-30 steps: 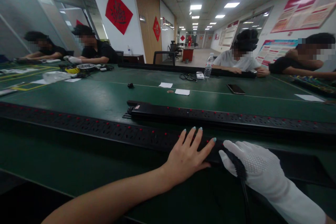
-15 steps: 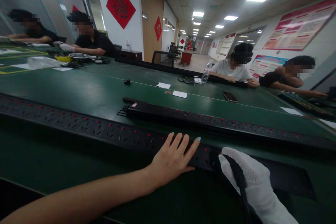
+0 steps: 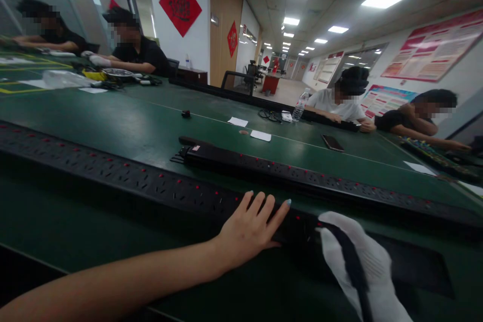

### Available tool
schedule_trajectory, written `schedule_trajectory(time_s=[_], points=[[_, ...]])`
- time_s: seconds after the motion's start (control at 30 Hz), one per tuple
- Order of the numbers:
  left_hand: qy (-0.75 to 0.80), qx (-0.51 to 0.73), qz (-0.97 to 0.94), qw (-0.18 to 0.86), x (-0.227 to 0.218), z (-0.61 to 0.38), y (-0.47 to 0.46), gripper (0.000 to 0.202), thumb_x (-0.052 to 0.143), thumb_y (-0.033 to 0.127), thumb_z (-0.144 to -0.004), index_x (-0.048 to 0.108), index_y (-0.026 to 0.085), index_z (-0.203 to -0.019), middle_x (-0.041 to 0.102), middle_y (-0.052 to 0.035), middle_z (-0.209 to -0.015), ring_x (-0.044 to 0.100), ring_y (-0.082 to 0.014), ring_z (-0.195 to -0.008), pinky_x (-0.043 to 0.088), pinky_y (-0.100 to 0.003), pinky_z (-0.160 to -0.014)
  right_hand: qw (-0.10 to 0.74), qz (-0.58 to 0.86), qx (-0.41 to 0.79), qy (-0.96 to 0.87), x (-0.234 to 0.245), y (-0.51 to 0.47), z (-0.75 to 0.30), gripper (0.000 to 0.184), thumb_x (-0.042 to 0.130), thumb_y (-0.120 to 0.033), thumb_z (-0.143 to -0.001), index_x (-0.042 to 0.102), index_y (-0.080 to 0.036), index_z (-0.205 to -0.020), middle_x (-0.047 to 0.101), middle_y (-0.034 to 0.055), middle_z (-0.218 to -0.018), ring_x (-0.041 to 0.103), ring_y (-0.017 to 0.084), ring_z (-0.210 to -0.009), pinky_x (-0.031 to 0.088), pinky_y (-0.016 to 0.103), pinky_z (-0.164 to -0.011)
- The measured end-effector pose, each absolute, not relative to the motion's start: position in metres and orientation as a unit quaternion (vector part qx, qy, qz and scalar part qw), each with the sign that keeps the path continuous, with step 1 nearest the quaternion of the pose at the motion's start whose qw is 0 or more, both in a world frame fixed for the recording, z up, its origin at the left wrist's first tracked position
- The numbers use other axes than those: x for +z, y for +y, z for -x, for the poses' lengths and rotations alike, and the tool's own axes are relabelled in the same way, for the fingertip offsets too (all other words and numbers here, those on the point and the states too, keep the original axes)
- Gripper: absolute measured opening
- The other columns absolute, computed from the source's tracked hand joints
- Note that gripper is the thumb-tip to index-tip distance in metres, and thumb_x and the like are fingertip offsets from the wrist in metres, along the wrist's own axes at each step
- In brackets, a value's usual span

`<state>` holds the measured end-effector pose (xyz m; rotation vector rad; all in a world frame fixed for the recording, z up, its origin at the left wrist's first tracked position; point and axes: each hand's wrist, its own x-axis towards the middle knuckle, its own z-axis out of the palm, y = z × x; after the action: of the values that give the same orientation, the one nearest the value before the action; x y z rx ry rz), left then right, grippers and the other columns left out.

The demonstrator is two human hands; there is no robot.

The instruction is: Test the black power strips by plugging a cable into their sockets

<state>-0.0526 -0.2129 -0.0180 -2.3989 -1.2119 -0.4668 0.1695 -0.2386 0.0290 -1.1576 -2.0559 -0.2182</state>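
A long black power strip [image 3: 145,176] with red indicator lights lies across the near part of the table. My bare left hand [image 3: 249,226] rests on it, with the fingers spread across its top and the thumb by the near edge. In a white glove, my right hand [image 3: 364,256] is closed round a black plug [image 3: 345,246] whose cable runs down toward me. The plug's front is at the strip's right part; whether its pins sit in a socket is hidden. A second black power strip [image 3: 294,173] lies just beyond.
On the green table [image 3: 124,110] are a small black part [image 3: 185,114], white paper pieces [image 3: 260,135], a phone [image 3: 332,142] and a water bottle [image 3: 301,105]. Several co-workers sit along the far side; one [image 3: 132,50] wears gloves. A plastic bag [image 3: 66,79] lies at left.
My right hand, with the plug, has shifted and tilted slightly and looks a little blurred. My left hand stays on the strip. The view has moved a little.
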Motion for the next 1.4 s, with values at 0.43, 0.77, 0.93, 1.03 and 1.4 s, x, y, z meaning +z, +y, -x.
schedule_trajectory(time_s=[0.43, 0.77, 0.93, 1.03, 1.4], points=[[-0.449, -0.178, 0.856, 0.186, -0.016, 0.05, -0.209, 0.069, 0.05, 0.05, -0.079, 0.028, 0.014, -0.134, 0.044, -0.014, -0.125, 0.04, -0.0281, -0.115, 0.03, -0.046, -0.095, 0.214, 0.486, -0.217, -0.819, 0.025, -0.207, -0.146, 0.032, 0.041, -0.043, -0.085, 0.061, -0.019, -0.08, 0.059, -0.0013, -0.057, 0.054, 0.009, -0.047, 0.033, 0.021, -0.047], [-0.449, -0.181, 0.858, 0.168, -0.017, 0.051, -0.21, 0.065, 0.045, 0.047, -0.083, 0.026, 0.013, -0.135, 0.042, -0.0138, -0.127, 0.038, -0.0286, -0.116, 0.027, -0.047, -0.098, 0.163, 0.437, -0.324, -0.823, 0.016, -0.209, -0.132, 0.03, 0.043, -0.042, -0.084, 0.061, -0.018, -0.081, 0.059, 0.0011, -0.058, 0.053, 0.013, -0.049, 0.03, 0.024, -0.049], [-0.448, -0.181, 0.859, 0.169, -0.017, 0.05, -0.209, 0.065, 0.046, 0.047, -0.082, 0.026, 0.013, -0.135, 0.041, -0.0145, -0.128, 0.038, -0.029, -0.118, 0.027, -0.047, -0.098, 0.172, 0.414, -0.328, -0.832, 0.011, -0.207, -0.143, 0.035, 0.042, -0.043, -0.084, 0.061, -0.014, -0.087, 0.06, 0.003, -0.059, 0.052, 0.013, -0.048, 0.03, 0.024, -0.049], [-0.452, -0.18, 0.858, 0.164, -0.018, 0.05, -0.211, 0.065, 0.045, 0.046, -0.083, 0.025, 0.013, -0.135, 0.039, -0.0153, -0.131, 0.036, -0.0293, -0.12, 0.025, -0.048, -0.099, 0.161, 0.407, -0.31, -0.844, 0.016, -0.206, -0.143, 0.034, 0.043, -0.044, -0.083, 0.061, -0.015, -0.089, 0.058, 0.0022, -0.058, 0.05, 0.012, -0.048, 0.029, 0.024, -0.049], [-0.427, -0.182, 0.865, 0.19, -0.021, 0.05, -0.211, 0.063, 0.037, 0.045, -0.085, 0.023, 0.01, -0.136, 0.025, -0.012, -0.141, 0.02, -0.0257, -0.131, 0.022, -0.039, -0.104, 0.215, 0.415, -0.256, -0.846, -0.001, -0.2, -0.146, 0.02, 0.05, -0.037, -0.079, 0.061, -0.021, -0.083, 0.053, 0.001, -0.06, 0.043, 0.013, -0.057, 0.026, 0.026, -0.057]])
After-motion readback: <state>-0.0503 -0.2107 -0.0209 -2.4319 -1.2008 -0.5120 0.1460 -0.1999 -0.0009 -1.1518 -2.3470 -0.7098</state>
